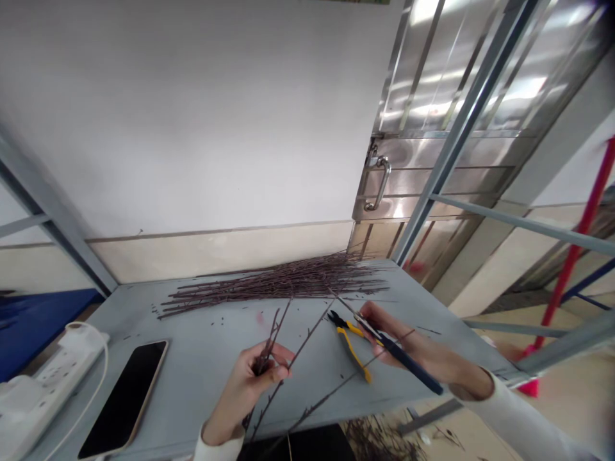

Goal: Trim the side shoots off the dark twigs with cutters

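My left hand (263,374) is closed around a few thin dark twigs (275,330) above the front of the grey table. One long twig (307,339) slants past its fingertips, up and to the right. In my right hand (384,326) are dark-blue-handled pliers (406,362) with a slim metal tip aimed at the upper left. Another twig (331,396) runs from near that hand down to the lower left; whether the fingers hold it is unclear. Yellow-handled cutting pliers (350,349) lie on the table just left of my right hand, jaws toward the back.
A heap of long twigs (269,282) lies along the back of the grey table (202,371). A phone (127,397) and a white power strip (52,384) with a cable are at left. Metal posts (461,134) rise at both sides. Cut twigs (384,438) litter the floor.
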Demonstrator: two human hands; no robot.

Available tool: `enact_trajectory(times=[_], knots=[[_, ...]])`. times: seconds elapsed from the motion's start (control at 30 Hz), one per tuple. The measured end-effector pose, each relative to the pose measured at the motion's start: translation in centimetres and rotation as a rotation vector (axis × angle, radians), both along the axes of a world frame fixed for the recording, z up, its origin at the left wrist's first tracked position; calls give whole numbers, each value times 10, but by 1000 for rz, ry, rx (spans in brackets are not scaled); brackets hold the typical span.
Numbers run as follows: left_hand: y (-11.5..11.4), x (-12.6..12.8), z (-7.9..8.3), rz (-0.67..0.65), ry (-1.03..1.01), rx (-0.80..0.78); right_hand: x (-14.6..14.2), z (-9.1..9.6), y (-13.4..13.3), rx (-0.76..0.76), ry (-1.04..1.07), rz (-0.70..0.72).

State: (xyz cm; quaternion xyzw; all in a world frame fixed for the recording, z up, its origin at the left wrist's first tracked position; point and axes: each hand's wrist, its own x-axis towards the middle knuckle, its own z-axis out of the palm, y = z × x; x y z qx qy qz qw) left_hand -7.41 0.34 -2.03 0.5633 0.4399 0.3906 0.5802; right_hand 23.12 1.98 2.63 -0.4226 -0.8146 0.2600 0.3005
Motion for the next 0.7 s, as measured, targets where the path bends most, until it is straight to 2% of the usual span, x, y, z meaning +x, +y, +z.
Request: enact_trajectory(times=[0.13,0.23,0.43,0.7], knots=[[1,2,0,0,-45,-2,-5,7,0,-72,8,81],[0,4,0,23,-65,-5,-9,11,0,-82,-12,82],[2,3,1,-33,-29,-10,-12,10,5,-69,-24,86],[-1,4,4,24,22,29,-26,40,6,-60,-103,103]])
